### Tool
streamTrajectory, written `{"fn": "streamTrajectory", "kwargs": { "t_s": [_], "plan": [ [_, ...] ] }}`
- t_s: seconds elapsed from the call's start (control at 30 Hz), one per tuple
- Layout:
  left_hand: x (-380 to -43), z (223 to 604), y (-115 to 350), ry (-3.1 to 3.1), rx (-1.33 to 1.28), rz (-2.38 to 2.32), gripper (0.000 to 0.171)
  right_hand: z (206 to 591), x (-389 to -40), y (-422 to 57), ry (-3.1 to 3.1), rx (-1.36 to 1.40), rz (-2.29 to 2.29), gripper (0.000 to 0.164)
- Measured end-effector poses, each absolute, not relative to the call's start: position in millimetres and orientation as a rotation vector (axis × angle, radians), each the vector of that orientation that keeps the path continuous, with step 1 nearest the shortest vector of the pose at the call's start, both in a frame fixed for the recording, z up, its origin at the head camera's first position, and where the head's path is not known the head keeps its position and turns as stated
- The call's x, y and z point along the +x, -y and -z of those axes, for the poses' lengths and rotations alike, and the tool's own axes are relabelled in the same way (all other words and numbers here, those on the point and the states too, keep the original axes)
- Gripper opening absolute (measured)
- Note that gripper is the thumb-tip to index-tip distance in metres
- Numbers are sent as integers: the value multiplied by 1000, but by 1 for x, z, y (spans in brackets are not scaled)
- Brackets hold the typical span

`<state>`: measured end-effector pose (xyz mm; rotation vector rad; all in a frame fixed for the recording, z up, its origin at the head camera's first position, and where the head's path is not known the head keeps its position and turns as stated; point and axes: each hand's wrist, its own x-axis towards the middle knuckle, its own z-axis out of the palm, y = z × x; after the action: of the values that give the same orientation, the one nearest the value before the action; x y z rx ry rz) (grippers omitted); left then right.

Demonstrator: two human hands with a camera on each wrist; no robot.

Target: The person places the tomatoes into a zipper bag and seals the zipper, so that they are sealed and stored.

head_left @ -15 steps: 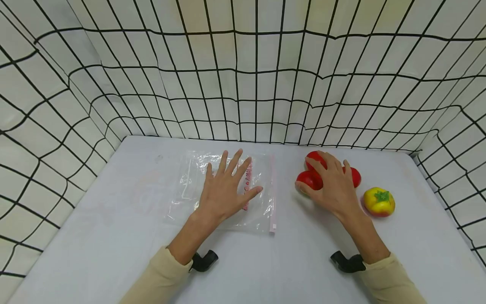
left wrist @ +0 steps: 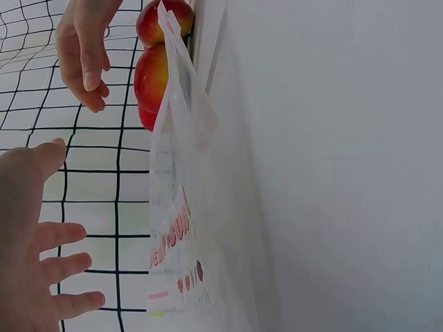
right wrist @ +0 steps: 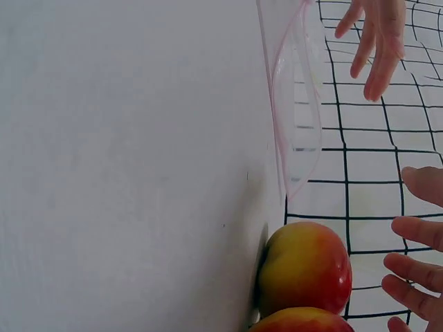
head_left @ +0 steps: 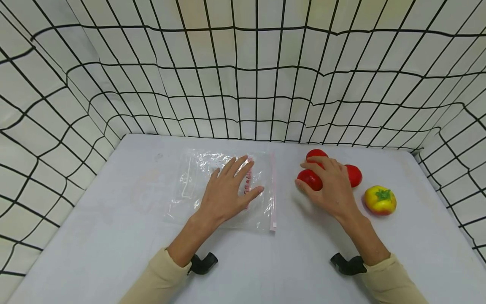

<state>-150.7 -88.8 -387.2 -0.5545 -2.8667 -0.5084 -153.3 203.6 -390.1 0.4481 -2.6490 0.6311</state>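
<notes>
My left hand hovers over a clear plastic zip bag lying flat on the table, its fingers spread and slightly bent. Red lettering runs down the bag, and a pink zip edge forms its right side. My right hand is above a cluster of three red fruits: a near one, a far one and a right one. In the right wrist view its fingers stand apart from a red and yellow fruit. Both hands are empty.
A yellow fruit with a green leafy top sits right of my right hand. White walls with black netting border the white table at the back and sides. Black curved pieces stick out at both wrists.
The fingers of my left hand have bent and dipped slightly over the bag. My right fingers have drawn back a little, uncovering more of the red fruits. The fruits and bag stay in place.
</notes>
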Motion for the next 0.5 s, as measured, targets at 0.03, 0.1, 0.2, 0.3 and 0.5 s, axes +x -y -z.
{"fn": "streamTrajectory", "kwargs": {
  "t_s": [0.03, 0.1, 0.2, 0.3, 0.5],
  "plan": [
    [-150, 387, 89, 2866, -556, 520, 77, 390, -153, -203, 2641, 449, -645, 54],
    [-150, 387, 88, 2869, -557, 542, 75, 390, -152, -201, 2630, 448, -680, 51],
    [-148, 389, 88, 2885, -550, 571, 74, 391, -150, -198, 2628, 444, -752, 49],
    [-147, 390, 88, 2906, -547, 609, 74, 391, -148, -198, 2635, 445, -839, 48],
    [-145, 392, 87, 2898, -582, 685, 70, 393, -146, -195, 2639, 460, -939, 47]
  ]
}}
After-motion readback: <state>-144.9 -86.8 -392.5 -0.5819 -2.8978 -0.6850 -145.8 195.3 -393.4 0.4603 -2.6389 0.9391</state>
